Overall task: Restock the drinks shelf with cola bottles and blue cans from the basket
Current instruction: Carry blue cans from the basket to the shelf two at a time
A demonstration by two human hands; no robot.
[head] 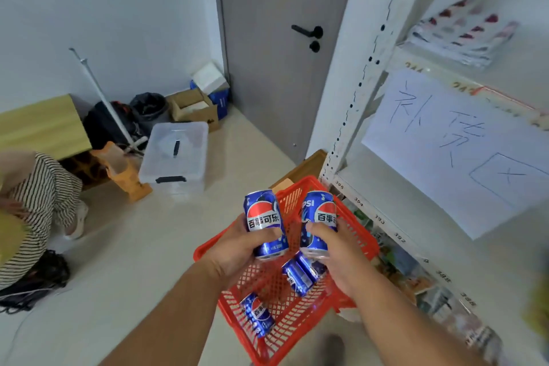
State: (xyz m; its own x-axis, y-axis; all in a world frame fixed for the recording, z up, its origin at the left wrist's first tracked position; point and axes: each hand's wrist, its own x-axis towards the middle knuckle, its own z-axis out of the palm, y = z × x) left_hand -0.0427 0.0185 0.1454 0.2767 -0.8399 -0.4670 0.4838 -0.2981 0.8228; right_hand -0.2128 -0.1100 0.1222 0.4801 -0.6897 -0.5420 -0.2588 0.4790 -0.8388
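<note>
Blue cans in hands; above basket rim

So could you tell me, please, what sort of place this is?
Probably a small stockroom or mock shop. A white metal shelving unit carries numbered edge labels and a handwritten paper sign, a red shopping basket sits on the floor, and a clear storage bin stands near the door.
</note>
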